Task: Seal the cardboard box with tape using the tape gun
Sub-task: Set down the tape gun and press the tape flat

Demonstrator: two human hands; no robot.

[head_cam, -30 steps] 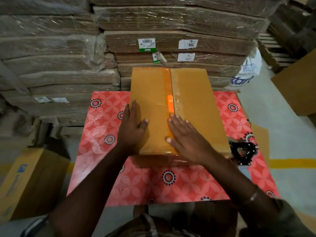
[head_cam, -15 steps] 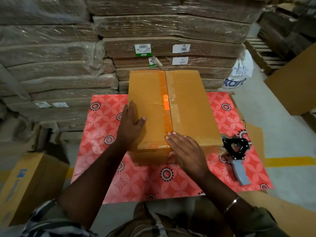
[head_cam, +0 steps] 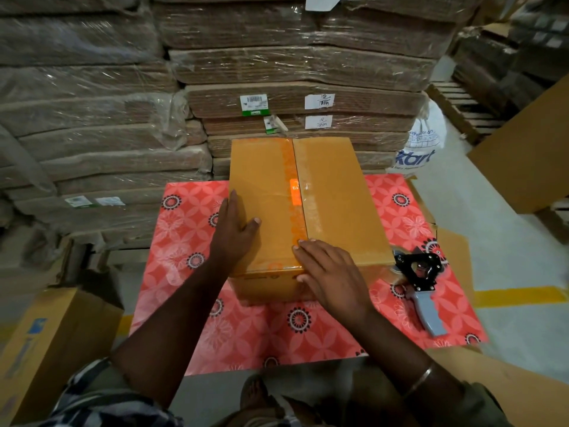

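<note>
1. Cardboard box [head_cam: 332, 195]: closed, flaps meeting along the centre, resting on the red patterned mat [head_cam: 246, 334]. Stands directly ahead of the person, under both hands.
2. Tape strip [head_cam: 294, 192]: orange, runs the length of the top seam and folds over the near edge onto the front face.
3. Left hand [head_cam: 234, 232]: flat and open, fingers extended, palm pressed on the box's near-left top edge, thumb lying across the top panel. Grips nothing.
4. Right hand [head_cam: 331, 278]: open and spread, laid over the near top edge at the tape's end, fingertips touching the strip, thumb down on the front face. Grips nothing.
5. Tape gun [head_cam: 423, 288]: black frame, grey handle; lies on the mat just beside the box's near-right corner, to the right of the right hand, untouched by either hand.
6. Wrapped stacks of flat cardboard [head_cam: 292, 72]: behind the box.
</note>
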